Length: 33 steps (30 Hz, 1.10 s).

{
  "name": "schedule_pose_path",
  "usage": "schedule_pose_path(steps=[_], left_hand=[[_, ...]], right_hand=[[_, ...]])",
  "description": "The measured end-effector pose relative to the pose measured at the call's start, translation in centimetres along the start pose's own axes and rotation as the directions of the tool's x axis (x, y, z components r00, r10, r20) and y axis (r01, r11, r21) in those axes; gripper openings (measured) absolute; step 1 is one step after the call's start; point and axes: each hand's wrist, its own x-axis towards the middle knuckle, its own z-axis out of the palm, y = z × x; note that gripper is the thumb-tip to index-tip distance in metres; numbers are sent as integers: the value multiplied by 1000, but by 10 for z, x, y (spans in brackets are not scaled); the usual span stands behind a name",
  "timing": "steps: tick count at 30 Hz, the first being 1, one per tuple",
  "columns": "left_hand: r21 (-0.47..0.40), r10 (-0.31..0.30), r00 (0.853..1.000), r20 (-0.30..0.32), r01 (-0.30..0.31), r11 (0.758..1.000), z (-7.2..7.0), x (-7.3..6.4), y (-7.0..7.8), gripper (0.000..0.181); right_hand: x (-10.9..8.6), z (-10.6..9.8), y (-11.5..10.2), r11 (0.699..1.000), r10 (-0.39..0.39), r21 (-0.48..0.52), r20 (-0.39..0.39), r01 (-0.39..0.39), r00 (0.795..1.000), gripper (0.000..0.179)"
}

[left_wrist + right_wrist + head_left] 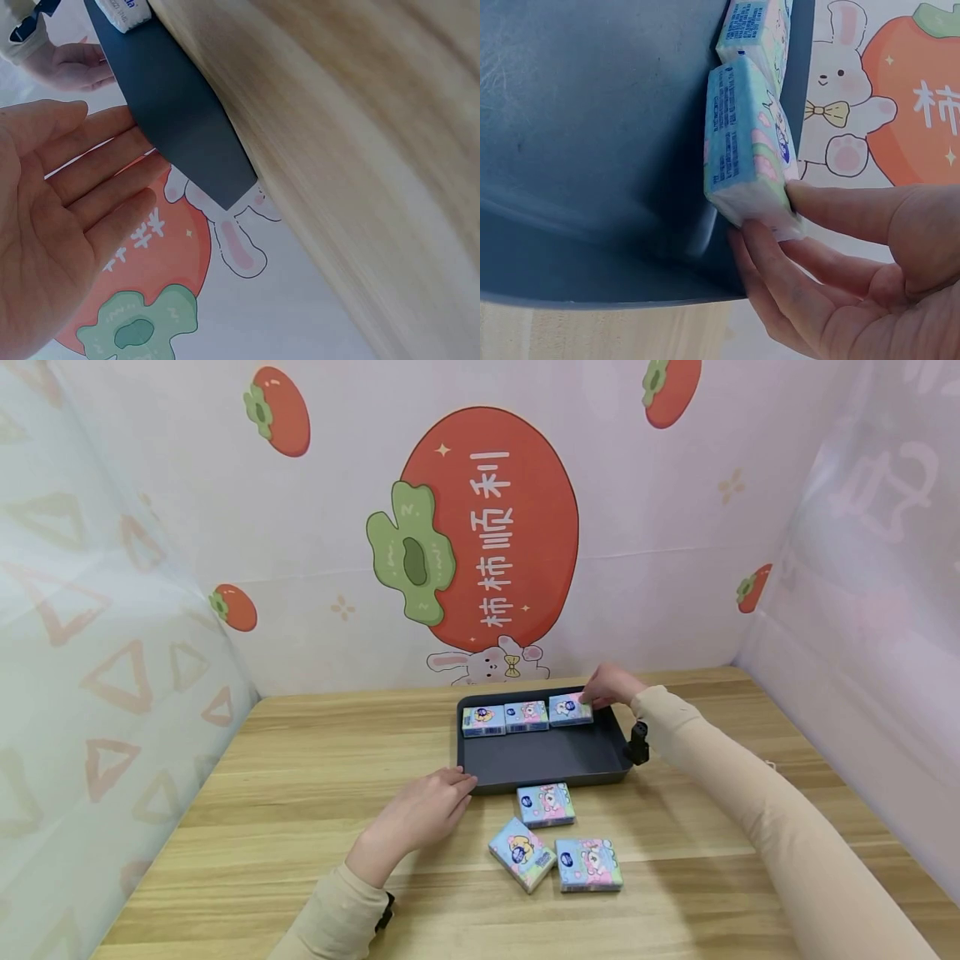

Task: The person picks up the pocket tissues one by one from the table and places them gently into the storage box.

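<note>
A dark grey tray point(547, 758) holds a row of three tissue packs along its far side: the left pack point(483, 720), the middle pack point(527, 716) and the right pack point(570, 709). My right hand point(611, 685) reaches over the tray's far right corner. In the right wrist view, its thumb and fingers pinch the end of the right-hand tissue pack point(739, 142), which lines up end to end with its neighbour. At the tray's near left corner rests my left hand point(427, 810); the left wrist view shows its fingers point(101, 161) straight, their tips against the tray wall point(176, 105).
Three more tissue packs lie on the wooden table point(315, 760) in front of the tray: an upper pack point(546, 805), a tilted pack point(522, 853) and a right pack point(588, 865). A printed backdrop point(337, 527) rises behind the table's far edge, with similar sheets on both sides.
</note>
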Motion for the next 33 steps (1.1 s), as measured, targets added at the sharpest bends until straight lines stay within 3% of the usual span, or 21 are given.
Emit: schedule_pose_path(steps=[11, 21, 27, 33], left_hand=[[-3, 2, 1000, 6, -2, 1000, 1, 1, 0, 28], [6, 0, 1000, 15, 0, 1000, 1, 1, 0, 28], [4, -5, 1000, 15, 5, 1000, 0, 1, 0, 28], [8, -9, 1000, 17, 9, 1000, 1, 0, 1, 28]], right_hand=[[11, -2, -2, 999, 17, -49, -1, -17, 1000, 35], [1, -2, -4, 990, -41, -133, 0, 41, 999, 3], [5, 3, -3, 989, -68, -129, -1, 67, 998, 21], [7, 7, -3, 989, -69, -128, -13, 67, 997, 20]])
